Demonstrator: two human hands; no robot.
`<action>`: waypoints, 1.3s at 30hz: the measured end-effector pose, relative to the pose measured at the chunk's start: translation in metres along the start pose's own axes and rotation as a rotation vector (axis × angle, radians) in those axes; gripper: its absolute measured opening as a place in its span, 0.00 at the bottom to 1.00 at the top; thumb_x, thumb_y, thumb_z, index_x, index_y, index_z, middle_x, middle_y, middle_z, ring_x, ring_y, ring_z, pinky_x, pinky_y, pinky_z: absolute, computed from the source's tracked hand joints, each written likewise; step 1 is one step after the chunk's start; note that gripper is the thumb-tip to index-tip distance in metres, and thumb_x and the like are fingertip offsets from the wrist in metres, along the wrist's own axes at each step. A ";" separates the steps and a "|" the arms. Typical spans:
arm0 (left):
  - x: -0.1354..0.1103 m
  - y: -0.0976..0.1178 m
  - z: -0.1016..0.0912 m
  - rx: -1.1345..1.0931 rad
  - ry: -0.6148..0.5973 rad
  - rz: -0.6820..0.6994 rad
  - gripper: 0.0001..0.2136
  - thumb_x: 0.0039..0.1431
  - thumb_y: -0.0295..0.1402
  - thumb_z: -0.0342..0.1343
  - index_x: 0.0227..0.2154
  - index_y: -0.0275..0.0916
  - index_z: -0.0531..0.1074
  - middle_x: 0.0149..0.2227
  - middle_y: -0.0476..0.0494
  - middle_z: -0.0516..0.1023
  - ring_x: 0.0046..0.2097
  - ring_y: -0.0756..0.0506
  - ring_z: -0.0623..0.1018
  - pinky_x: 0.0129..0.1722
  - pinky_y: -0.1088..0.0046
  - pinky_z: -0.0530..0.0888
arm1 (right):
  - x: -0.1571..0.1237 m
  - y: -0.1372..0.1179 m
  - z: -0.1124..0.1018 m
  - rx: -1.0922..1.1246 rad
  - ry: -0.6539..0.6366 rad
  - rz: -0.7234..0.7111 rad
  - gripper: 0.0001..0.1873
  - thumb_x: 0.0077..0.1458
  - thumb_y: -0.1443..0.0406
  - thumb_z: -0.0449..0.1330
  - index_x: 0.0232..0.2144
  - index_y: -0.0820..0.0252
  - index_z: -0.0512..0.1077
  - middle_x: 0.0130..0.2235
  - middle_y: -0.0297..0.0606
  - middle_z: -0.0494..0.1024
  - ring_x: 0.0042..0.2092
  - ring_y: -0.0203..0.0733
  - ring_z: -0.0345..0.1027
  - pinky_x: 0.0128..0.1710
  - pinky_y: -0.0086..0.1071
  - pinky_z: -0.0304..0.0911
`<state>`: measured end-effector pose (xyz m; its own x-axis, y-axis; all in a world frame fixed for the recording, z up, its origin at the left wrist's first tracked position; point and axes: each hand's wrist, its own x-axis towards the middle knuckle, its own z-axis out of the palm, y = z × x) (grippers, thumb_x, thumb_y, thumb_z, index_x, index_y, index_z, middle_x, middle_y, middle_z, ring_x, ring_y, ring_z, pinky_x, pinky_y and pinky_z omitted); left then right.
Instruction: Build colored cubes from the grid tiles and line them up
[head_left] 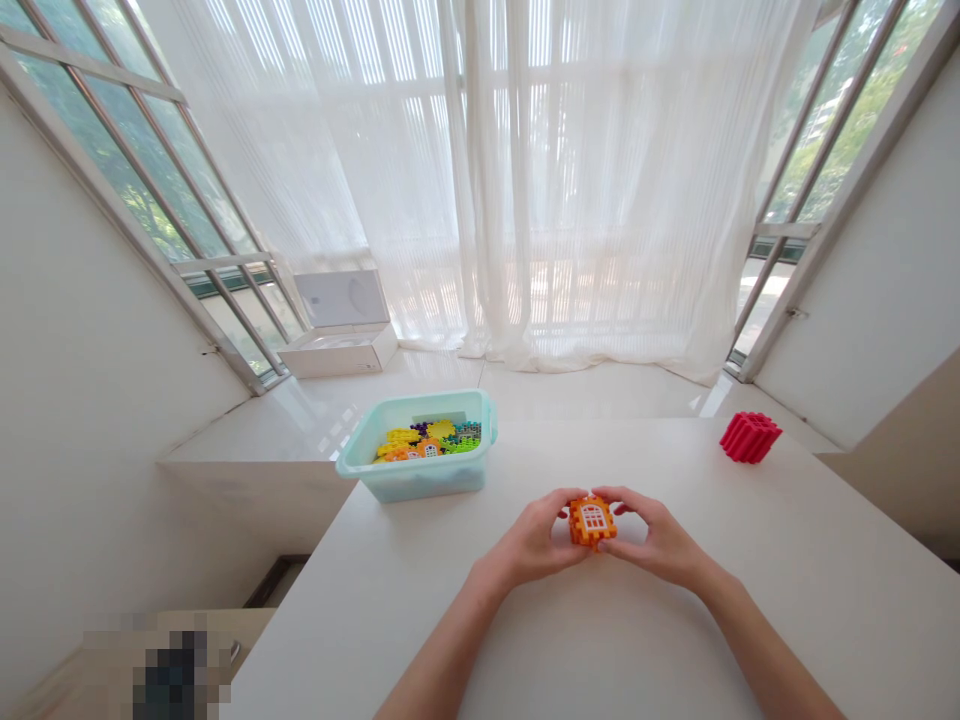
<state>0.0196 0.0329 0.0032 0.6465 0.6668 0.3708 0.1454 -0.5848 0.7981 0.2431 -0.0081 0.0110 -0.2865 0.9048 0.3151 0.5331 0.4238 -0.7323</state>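
Person's left hand (541,537) and right hand (654,540) gripped orange block (592,524) from both sides, tub (429,484) of plastic pieces (442,430) sat nearby, red block (750,437) stood well apart

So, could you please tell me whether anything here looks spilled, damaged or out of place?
Nothing stands out as spilled or damaged. The colored pieces lie inside the teal tub; the left hand and right hand hold the orange block. The red block stands apart, towards the far right of the table, which hardly seems odd.
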 end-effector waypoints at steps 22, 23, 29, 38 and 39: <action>0.000 0.004 -0.003 0.023 0.003 0.028 0.26 0.52 0.31 0.63 0.55 0.42 0.65 0.52 0.40 0.75 0.51 0.42 0.77 0.52 0.62 0.75 | 0.001 -0.003 0.000 -0.031 0.026 -0.050 0.27 0.49 0.65 0.64 0.53 0.51 0.68 0.49 0.39 0.78 0.47 0.49 0.73 0.47 0.44 0.70; 0.000 0.005 -0.003 0.023 0.003 0.026 0.26 0.52 0.31 0.63 0.55 0.42 0.66 0.52 0.40 0.75 0.51 0.42 0.77 0.52 0.62 0.75 | 0.001 -0.003 0.000 -0.032 0.028 -0.052 0.27 0.49 0.64 0.65 0.53 0.51 0.68 0.49 0.40 0.78 0.47 0.50 0.73 0.47 0.45 0.70; 0.001 0.006 -0.005 0.027 0.006 0.033 0.25 0.52 0.32 0.64 0.54 0.42 0.66 0.52 0.41 0.76 0.51 0.42 0.77 0.53 0.62 0.74 | 0.001 -0.003 0.001 -0.032 0.009 -0.041 0.27 0.49 0.65 0.64 0.53 0.49 0.68 0.49 0.38 0.78 0.48 0.49 0.73 0.47 0.44 0.70; 0.001 0.004 -0.002 0.027 0.021 0.046 0.23 0.53 0.31 0.62 0.52 0.43 0.67 0.51 0.41 0.75 0.50 0.43 0.76 0.51 0.62 0.74 | 0.001 -0.001 0.000 0.020 -0.025 -0.023 0.28 0.49 0.64 0.65 0.54 0.50 0.67 0.51 0.39 0.77 0.48 0.49 0.72 0.49 0.45 0.71; 0.001 0.005 -0.003 0.025 0.023 0.052 0.22 0.53 0.32 0.62 0.52 0.42 0.67 0.51 0.41 0.75 0.50 0.43 0.76 0.51 0.63 0.74 | 0.001 -0.002 0.000 0.024 -0.021 -0.027 0.27 0.50 0.65 0.64 0.53 0.51 0.67 0.50 0.39 0.77 0.48 0.49 0.72 0.48 0.45 0.71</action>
<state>0.0191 0.0320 0.0086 0.6361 0.6455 0.4228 0.1305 -0.6300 0.7655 0.2420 -0.0082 0.0124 -0.3171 0.8920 0.3221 0.5058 0.4464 -0.7382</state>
